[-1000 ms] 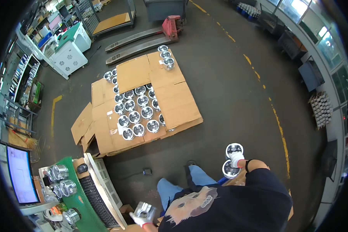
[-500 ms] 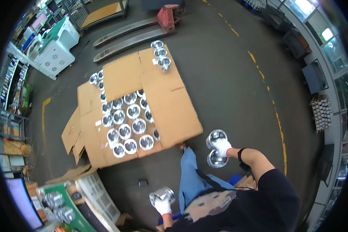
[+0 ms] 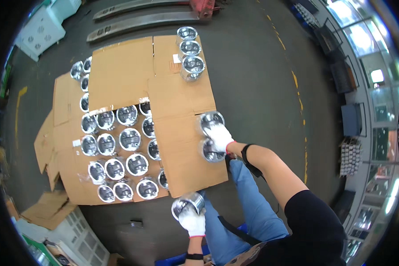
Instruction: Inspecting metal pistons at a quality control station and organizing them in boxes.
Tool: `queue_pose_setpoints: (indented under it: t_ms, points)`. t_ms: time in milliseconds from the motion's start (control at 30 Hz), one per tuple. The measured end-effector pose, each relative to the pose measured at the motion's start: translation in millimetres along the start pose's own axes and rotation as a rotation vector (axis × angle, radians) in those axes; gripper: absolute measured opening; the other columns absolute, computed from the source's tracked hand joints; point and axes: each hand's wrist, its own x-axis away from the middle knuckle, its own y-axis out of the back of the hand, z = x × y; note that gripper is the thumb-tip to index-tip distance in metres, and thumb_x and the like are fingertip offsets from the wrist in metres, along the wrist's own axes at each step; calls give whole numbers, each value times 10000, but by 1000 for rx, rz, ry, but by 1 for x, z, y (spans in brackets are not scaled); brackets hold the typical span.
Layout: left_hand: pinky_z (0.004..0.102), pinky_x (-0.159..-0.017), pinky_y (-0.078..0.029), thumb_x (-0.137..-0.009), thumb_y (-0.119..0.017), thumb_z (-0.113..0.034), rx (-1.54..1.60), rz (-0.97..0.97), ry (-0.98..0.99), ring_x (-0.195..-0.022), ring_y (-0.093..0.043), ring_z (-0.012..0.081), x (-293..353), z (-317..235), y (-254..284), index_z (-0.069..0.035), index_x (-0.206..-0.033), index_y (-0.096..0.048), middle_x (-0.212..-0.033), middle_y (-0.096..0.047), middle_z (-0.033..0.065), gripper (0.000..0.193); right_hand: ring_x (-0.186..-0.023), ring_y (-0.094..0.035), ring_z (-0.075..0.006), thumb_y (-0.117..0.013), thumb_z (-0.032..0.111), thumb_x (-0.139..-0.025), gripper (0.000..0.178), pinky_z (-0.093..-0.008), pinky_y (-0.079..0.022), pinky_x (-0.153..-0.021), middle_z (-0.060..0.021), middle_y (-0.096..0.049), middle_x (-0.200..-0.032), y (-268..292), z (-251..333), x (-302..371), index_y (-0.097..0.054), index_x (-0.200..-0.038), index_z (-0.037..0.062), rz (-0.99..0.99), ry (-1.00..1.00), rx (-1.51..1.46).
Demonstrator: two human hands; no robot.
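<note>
My left hand, in a white glove, is closed on a shiny metal piston, held tilted just off the front edge of the cardboard. My right hand, also gloved, grips two pistons together: an upper piston and a lower piston. They are at the cardboard's right edge; I cannot tell whether they touch it. Rows of pistons stand on the spread cardboard to the left. A flap covers part of these rows. Three more pistons stand in a line at the far right corner.
A red pallet truck with long forks lies beyond the cardboard. At the lower left stands a pale slatted cabinet. A small dark object is on the floor near it. Dark bins line the right wall past a yellow floor line.
I have come closer to the cardboard. My right hand has carried its two pistons from beside me to the cardboard's right edge. My left hand's piston is now nearer the front edge.
</note>
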Motion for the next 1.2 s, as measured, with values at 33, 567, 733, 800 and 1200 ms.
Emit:
queue_pose_setpoints:
  t_ms: [33, 567, 733, 800, 1200]
  points:
    - [420, -725, -475, -518, -818, -268, -55, -146, -158, -747, -616, 340, -17, -8, -10, -51, -907, -648, -803, -641, 164, 476, -1004, -541, -387, -615, 204, -720, 470, -466, -427, -886, -214, -575, -1066, 5, -1, -16, -536, -1168, 87, -48, -8, 4]
    - [468, -919, -414, -754, -546, -93, -117, -29, -474, -996, -588, 295, -204, -132, -100, -51, -1001, -644, -1023, -632, 154, 269, -1041, -526, -374, -622, 136, -710, 556, -464, -420, -890, -211, -552, -1106, 46, -60, -131, -481, -1244, 79, -113, 112, 74]
    - [411, -760, -470, -789, -532, -130, -204, 28, -623, -763, -625, 256, -232, -125, -123, -61, -831, -639, -775, -642, 131, 133, -1069, -513, -358, -712, 226, -658, 655, -452, -387, -942, -212, -525, -1142, 61, -60, -118, -462, -1234, 41, -217, 172, 29]
    - [407, -745, -470, -784, -539, -111, -152, -121, -687, -722, -626, 256, -236, -116, -134, -67, -795, -638, -722, -638, 122, 108, -1039, -524, -361, -731, 260, -640, 687, -456, -406, -917, -214, -528, -1119, 53, -66, -106, -461, -1227, 26, -302, 215, -44]
    - [417, -724, -480, -772, -547, -85, -286, -99, -640, -717, -615, 275, -232, -120, -133, -62, -825, -613, -726, -621, 111, 87, -994, -600, -337, -566, 353, -864, 465, -365, -440, -865, -219, -635, -1050, -49, -58, -78, -590, -1109, -42, -94, -949, -1044]
